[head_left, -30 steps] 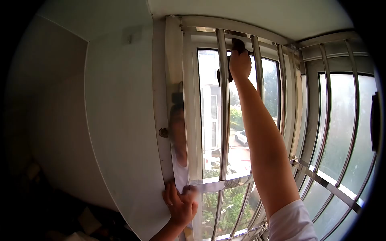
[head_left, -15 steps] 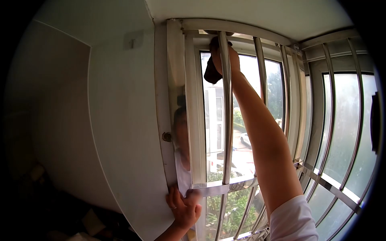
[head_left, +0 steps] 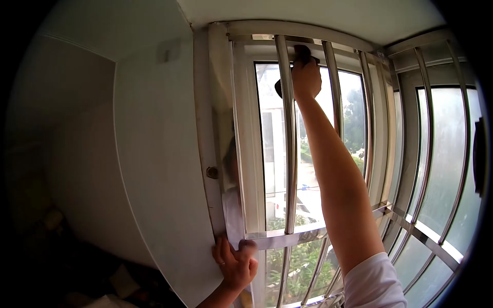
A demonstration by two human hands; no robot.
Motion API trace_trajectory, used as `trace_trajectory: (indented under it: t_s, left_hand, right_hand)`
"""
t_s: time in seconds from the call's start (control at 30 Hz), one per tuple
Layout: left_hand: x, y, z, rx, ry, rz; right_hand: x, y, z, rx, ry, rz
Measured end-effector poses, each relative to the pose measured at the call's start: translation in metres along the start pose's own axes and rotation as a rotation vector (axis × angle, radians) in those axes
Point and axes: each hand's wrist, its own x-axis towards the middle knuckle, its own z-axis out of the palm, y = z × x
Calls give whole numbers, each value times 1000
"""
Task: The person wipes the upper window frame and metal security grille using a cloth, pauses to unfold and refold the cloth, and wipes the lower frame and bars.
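My right hand [head_left: 307, 79] reaches between the metal bars [head_left: 287, 149] and is closed on a dark cloth [head_left: 302, 53]. The cloth lies at the top of the window pane [head_left: 275, 123], and part of it shows left of a bar. Down at the lower left, my left hand [head_left: 236, 267] grips the edge of the metal frame post [head_left: 208, 128], with its fingers bent around it. A ring is on one finger.
A second barred window [head_left: 452, 138] stands at the right. A pale wall panel [head_left: 149, 154] fills the left side. A flat metal crossbar [head_left: 303, 236] runs below my right forearm. Dark items lie at the lower left. Plants show outside.
My right hand with the cloth moved left across the upper pane, then back right to near where it was. My left hand stays on the post. The view has shifted slightly.
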Motion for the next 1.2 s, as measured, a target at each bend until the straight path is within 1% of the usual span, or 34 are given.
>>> trace_trajectory:
  t_s: [0.03,0.07,0.1,0.17,0.2,0.23,0.3,0.33,0.4,0.43,0.5,0.63,0.7,0.73,0.77,0.83,0.87,0.93,0.97,1.03,1.07,1.13,1.17,1.2]
  left_hand:
    - [0,-1,0,5,-1,7]
    - [1,-1,0,-7,6,13]
    - [1,-1,1,-18,13,16]
    - [2,-1,1,-14,18,9]
    - [1,0,1,-18,17,2]
    - [1,0,1,-13,15,1]
    - [2,0,1,-43,16,-11]
    - [2,0,1,-35,18,-12]
    - [2,0,1,-20,2,-9]
    - [1,0,2,-16,2,-10]
    - [1,-1,2,-25,18,-8]
    - [4,0,-1,-7,-34,-22]
    - [1,-1,1,-5,-16,-13]
    - [1,0,2,-4,-15,-12]
    - [2,0,1,-6,-15,-8]
    - [2,0,-1,-6,-18,-1]
    - [2,-1,1,-7,-7,5]
    - [2,-1,1,-7,3,16]
    - [2,0,1,2,2,12]
    - [2,0,1,15,0,12]
    - [3,0,2,14,3,10]
    - [2,0,2,17,1,7]
    - [2,1,2,14,2,5]
    - [2,1,2,15,5,2]
  right_hand:
    - [-7,-6,3,-58,11,-106]
    - [-14,-10,3,-100,-67,-168]
    - [-20,-14,2,-94,-64,-169]
    - [-32,-22,2,75,-137,-308]
    - [-33,-26,9,30,-121,-392]
    - [-33,-30,16,134,-165,-310]
    - [-31,-31,22,-9,-187,-503]
    - [-31,-34,25,0,-188,-504]
    - [-32,-36,35,-56,-153,-714]
    - [-29,-32,39,-52,-153,-714]
    - [-22,-25,38,225,-189,-788]
    - [-20,-24,33,204,-161,-757]
    - [-22,-30,37,178,-219,-530]
    - [-22,-33,42,276,-229,-483]
    - [-22,-33,43,278,-227,-480]
    - [-25,-38,28,212,-289,-281]
    - [-26,-39,18,213,-286,-278]
    - [-27,-38,-4,268,-368,-35]
    - [-24,-31,5,303,-308,41]
    - [-20,-19,9,420,-172,83]
    - [-18,-17,15,423,-168,85]
    - [-18,-18,21,299,-131,77]
    - [-16,-18,26,302,-131,80]
    - [-14,-19,33,279,-120,-2]
